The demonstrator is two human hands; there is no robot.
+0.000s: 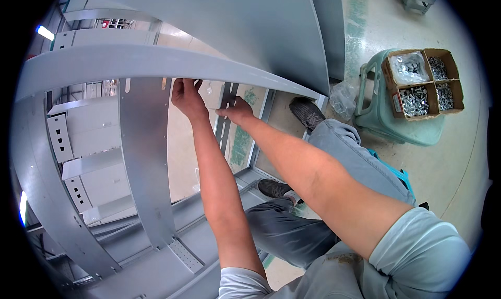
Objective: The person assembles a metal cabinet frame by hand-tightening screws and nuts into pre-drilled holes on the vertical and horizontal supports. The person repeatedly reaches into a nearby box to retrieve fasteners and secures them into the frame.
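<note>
Head view: left hand (186, 98) reaching up under the grey cross rail (156, 61) of the metal cabinet frame (36, 158), fingers curled at its lower edge on something too small to tell; right hand (236, 111) pinched together against the slotted upright strip (227, 108) just beside it. Likely trouble: a small fastener slipping and dropping into the frame below, or fingers scraped on the sheet edge, given the blind overhead reach. Open carton of bolts (424, 84) on the green stool (386, 124), well apart.

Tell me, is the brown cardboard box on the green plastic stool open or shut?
Open: the brown cardboard box shows four compartments of metal fasteners from above.
</note>
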